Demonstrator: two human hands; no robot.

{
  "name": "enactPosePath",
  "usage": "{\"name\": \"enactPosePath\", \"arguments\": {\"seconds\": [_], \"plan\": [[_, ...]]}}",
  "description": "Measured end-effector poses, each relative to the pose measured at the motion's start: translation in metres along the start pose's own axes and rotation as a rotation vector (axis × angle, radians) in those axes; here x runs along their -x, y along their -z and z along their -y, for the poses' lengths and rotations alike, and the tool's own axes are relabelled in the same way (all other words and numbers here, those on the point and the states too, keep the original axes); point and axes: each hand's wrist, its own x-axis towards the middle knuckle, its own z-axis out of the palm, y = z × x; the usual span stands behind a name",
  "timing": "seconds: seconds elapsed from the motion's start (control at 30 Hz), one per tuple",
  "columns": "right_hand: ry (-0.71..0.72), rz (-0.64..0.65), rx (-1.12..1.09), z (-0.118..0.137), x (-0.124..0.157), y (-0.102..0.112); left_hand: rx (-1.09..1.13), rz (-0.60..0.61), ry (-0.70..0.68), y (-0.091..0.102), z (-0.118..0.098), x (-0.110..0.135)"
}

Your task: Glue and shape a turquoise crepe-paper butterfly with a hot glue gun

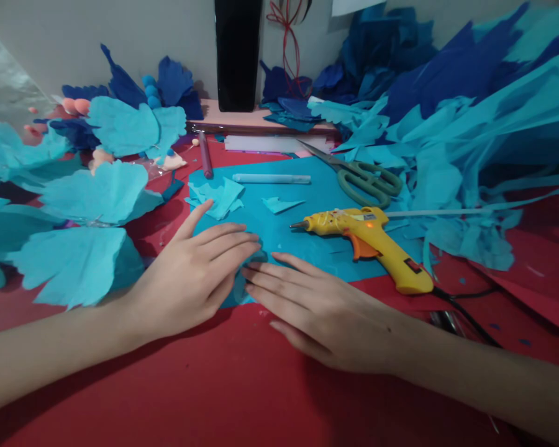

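Note:
My left hand [205, 267] lies over the front of the blue sheet [279, 236], fingers stretched out and the index raised a little apart. Opposite it, my right hand [317, 304] rests with fingers extended, their tips nearly meeting those of the left. A small translucent blue piece [242, 285] shows between and under the fingertips, partly hidden, its kind unclear. Beyond my left hand are cut scraps of light blue crepe paper [223, 197]. To the right of them, a yellow glue gun [372, 233] lies on its side with a glue stick in its back.
Green-handled scissors [370, 180], a light blue pen [270, 179] and a purple pen [205, 155] lie farther back. Light blue paper petals [95, 192] crowd the left, crepe strips [475, 143] the right. A black phone [237, 56] stands at the back. The glue gun's cord [470, 320] trails right.

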Motion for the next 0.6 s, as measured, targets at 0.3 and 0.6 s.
{"name": "enactPosePath", "arguments": {"seconds": [0.3, 0.6], "plan": [[-0.001, -0.007, -0.018, -0.0008, 0.0016, 0.0008, 0.077, 0.073, -0.011, -0.0025, 0.0005, -0.0003], [0.0, -0.032, -0.034, -0.0008, 0.001, -0.0002, 0.179, 0.141, 0.09, -0.0052, -0.0001, 0.0011]]}}
